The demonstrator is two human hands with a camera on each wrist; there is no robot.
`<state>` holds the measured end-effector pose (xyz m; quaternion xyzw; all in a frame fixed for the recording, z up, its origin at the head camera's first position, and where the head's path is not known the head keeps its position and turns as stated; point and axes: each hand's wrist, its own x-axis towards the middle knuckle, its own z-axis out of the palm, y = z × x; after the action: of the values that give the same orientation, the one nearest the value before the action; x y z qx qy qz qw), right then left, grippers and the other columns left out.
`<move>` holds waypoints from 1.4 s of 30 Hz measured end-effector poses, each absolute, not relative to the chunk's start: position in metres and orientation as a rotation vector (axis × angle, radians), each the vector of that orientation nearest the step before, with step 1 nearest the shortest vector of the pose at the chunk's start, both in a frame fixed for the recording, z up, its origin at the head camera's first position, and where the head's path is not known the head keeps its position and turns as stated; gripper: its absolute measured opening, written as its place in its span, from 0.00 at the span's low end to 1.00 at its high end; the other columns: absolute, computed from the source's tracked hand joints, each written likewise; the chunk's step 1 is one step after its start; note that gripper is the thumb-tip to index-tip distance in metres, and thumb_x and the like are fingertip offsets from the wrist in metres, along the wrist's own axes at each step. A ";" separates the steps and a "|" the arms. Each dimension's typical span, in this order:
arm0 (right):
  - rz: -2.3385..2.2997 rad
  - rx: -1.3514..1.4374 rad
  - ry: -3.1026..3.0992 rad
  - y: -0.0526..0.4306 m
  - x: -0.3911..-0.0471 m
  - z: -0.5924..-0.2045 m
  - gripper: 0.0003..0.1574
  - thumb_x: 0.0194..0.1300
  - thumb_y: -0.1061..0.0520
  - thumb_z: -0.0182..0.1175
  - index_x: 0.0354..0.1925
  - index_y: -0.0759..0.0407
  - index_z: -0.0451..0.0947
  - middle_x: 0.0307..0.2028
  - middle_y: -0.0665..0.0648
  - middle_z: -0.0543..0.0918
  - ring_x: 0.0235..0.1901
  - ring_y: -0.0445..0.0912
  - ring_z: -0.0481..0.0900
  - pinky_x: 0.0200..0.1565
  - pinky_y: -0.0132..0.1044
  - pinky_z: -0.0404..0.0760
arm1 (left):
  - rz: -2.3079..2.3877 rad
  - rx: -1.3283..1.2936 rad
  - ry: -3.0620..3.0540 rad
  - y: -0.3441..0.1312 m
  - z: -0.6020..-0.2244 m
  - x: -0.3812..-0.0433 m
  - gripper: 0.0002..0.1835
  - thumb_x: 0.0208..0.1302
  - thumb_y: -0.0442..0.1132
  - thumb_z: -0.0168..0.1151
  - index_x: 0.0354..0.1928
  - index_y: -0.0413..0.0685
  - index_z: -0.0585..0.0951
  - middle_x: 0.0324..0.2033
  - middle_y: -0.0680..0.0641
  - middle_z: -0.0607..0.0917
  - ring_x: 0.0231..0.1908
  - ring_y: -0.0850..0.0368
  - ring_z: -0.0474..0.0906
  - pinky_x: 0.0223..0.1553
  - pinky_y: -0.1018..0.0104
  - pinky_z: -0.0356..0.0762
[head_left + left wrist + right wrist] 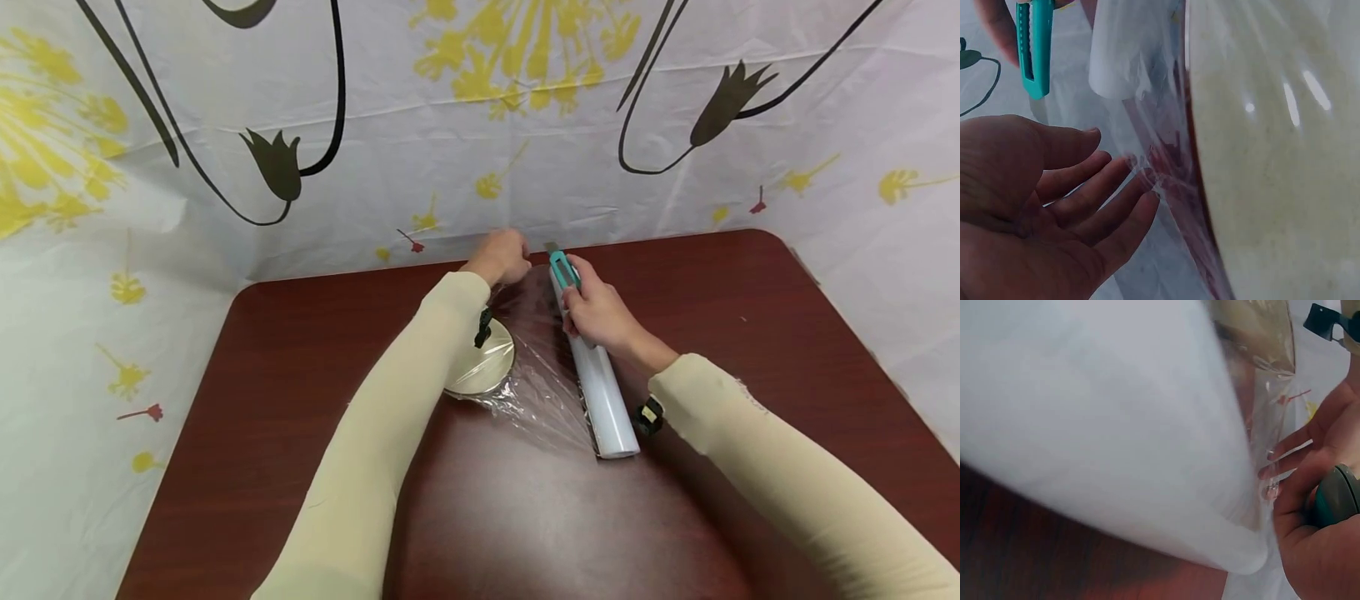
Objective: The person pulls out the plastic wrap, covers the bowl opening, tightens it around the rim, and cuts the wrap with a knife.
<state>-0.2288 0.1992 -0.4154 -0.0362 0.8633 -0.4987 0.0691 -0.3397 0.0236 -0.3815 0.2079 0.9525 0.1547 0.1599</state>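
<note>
Grips, in the curled fingers of the right hand (597, 310), a teal utility knife (564, 271) with its blade directed away from the body. Extends, at the left hand (501, 254), loosely parted fingers to the edge of clear film (540, 342), apparently touching. Shows, just under the right-hand fingers, a white roll (609, 408) of this film, with contact impossible to tell. Includes, nearer the body than the left-hand fingers, a round cream dish (487, 367) covered by the film, wrinkled at the rim. Displays, beneath all fingers, a dark red table (322, 350); beyond the fingertips, a white sheet (375, 158) printed with yellow flowers.
</note>
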 end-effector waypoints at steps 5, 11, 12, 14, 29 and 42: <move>-1.459 -0.122 2.629 0.198 -0.229 -0.419 0.38 0.87 0.61 0.41 0.88 0.60 0.47 0.45 0.71 0.83 0.29 0.50 0.85 0.33 0.42 0.85 | 0.407 0.609 2.707 0.028 -0.386 -0.344 0.16 0.86 0.43 0.59 0.62 0.43 0.87 0.61 0.44 0.87 0.63 0.47 0.82 0.64 0.55 0.80; -1.367 -0.163 2.665 0.196 -0.228 -0.421 0.40 0.87 0.62 0.41 0.88 0.63 0.44 0.42 0.69 0.84 0.26 0.50 0.84 0.29 0.43 0.82 | 0.380 0.573 2.701 0.035 -0.421 -0.378 0.13 0.82 0.47 0.62 0.46 0.50 0.91 0.47 0.51 0.90 0.51 0.53 0.85 0.60 0.57 0.80; -1.344 -0.169 2.673 0.196 -0.228 -0.421 0.40 0.87 0.62 0.41 0.88 0.63 0.44 0.40 0.68 0.85 0.25 0.51 0.84 0.27 0.43 0.82 | 0.390 0.564 2.698 0.036 -0.430 -0.386 0.13 0.82 0.48 0.63 0.43 0.51 0.91 0.44 0.52 0.90 0.48 0.54 0.85 0.58 0.58 0.80; -1.301 -0.173 2.684 0.195 -0.228 -0.420 0.40 0.87 0.61 0.41 0.88 0.63 0.43 0.35 0.66 0.86 0.24 0.50 0.84 0.25 0.43 0.80 | 0.415 0.553 2.693 0.038 -0.443 -0.396 0.13 0.81 0.47 0.64 0.38 0.51 0.90 0.39 0.52 0.89 0.42 0.53 0.84 0.53 0.58 0.80; -1.108 -0.227 2.761 0.205 -0.257 -0.460 0.45 0.82 0.58 0.44 0.89 0.60 0.44 0.28 0.63 0.87 0.18 0.51 0.85 0.17 0.47 0.81 | 0.403 0.475 2.656 0.042 -0.451 -0.414 0.19 0.80 0.42 0.53 0.24 0.52 0.75 0.21 0.51 0.73 0.24 0.54 0.68 0.29 0.60 0.71; -0.861 -0.274 2.940 0.225 -0.295 -0.524 0.46 0.78 0.52 0.49 0.88 0.55 0.51 0.47 0.67 0.89 0.27 0.51 0.86 0.28 0.47 0.85 | 0.357 0.438 2.696 0.045 -0.437 -0.403 0.19 0.82 0.41 0.49 0.28 0.53 0.79 0.34 0.49 0.82 0.33 0.53 0.75 0.35 0.60 0.75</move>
<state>-0.2953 0.2248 -0.5240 -0.0890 0.9553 -0.2800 0.0331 -0.4029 0.0452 -0.4371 0.1559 0.9605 0.1272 0.1922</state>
